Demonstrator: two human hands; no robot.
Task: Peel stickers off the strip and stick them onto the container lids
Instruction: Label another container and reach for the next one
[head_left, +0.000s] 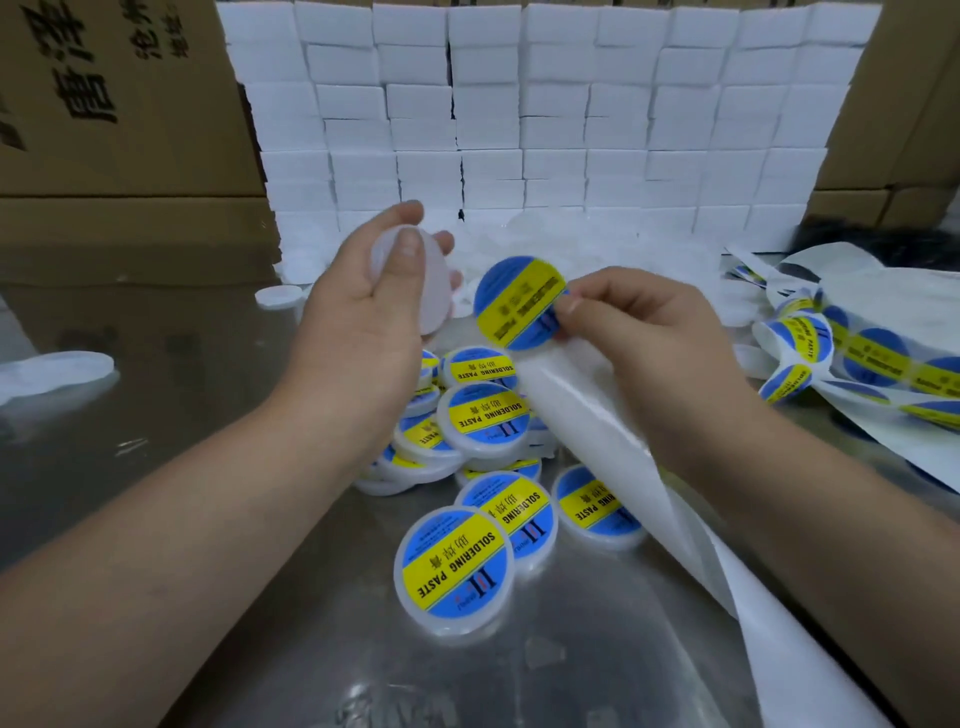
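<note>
- Two bare forearms are reaching in from the bottom corners over a shiny metal surface (311, 649).
- A blank white strip (597, 431) of backing paper is trailing from the lower right edge up under the right hand (654, 338).
- The fingers (576, 304) of that hand are pinching the edge of a round blue-and-yellow sticker (514, 301). The sticker is standing up off the top end of the strip, with its printed face toward the camera.
- The left hand (358, 312) is holding a plain white container (436, 296) on edge in the air. Its fingers (408, 249) are curling round the rim, and the thumb is pressing on the near face.
- The container is hanging just left of the sticker, with a narrow gap showing between them.
- Labelled containers (454, 569) are lying in a loose pile on the surface below and between the two hands, some overlapping.
- A tangle of sticker tape (878, 358) carrying more blue-and-yellow rounds is lying at the right.
- A bare white lid (279, 296) is sitting on the surface left of the left hand.
- Small white boxes (519, 130) are forming a stacked wall at the back, with cardboard cartons (114, 104) flanking it on both sides.
</note>
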